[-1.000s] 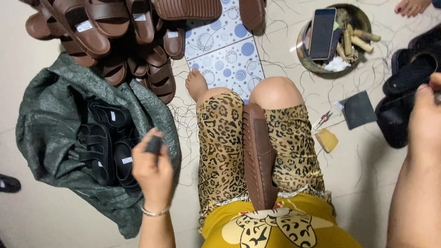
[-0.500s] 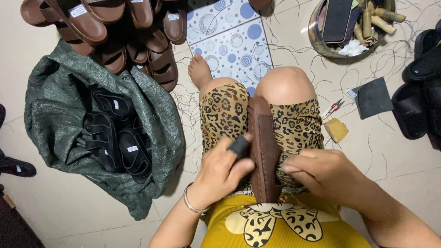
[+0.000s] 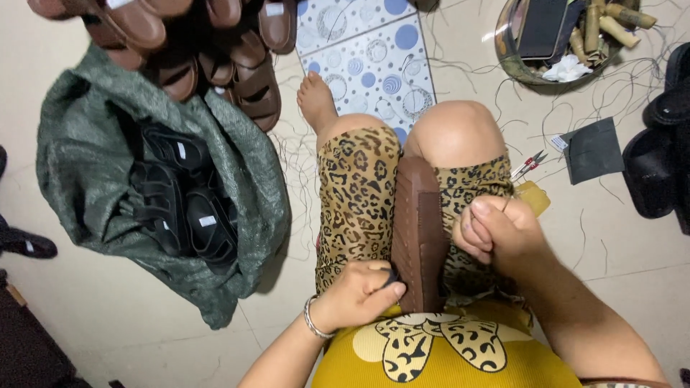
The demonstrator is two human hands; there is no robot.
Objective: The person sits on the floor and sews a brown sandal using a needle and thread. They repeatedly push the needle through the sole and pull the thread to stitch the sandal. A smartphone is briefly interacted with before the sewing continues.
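While a brown sandal sole [image 3: 419, 237] stands on edge between the person's leopard-print knees, the left hand [image 3: 359, 293] curls shut around a small dark tool pressed to the sole's near end. The right hand [image 3: 499, 233] is fisted just beside the sole; its contents cannot be told. Black sandals [image 3: 180, 194] lie on a green sack [image 3: 79, 165] at left

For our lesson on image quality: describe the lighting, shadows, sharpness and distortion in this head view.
Head view: soft, even light; a faint shadow beside the green sack; mild glare on the metal bowl rim; left hand, right hand and brown sole are sharp; wide-angle stretch at the edges.
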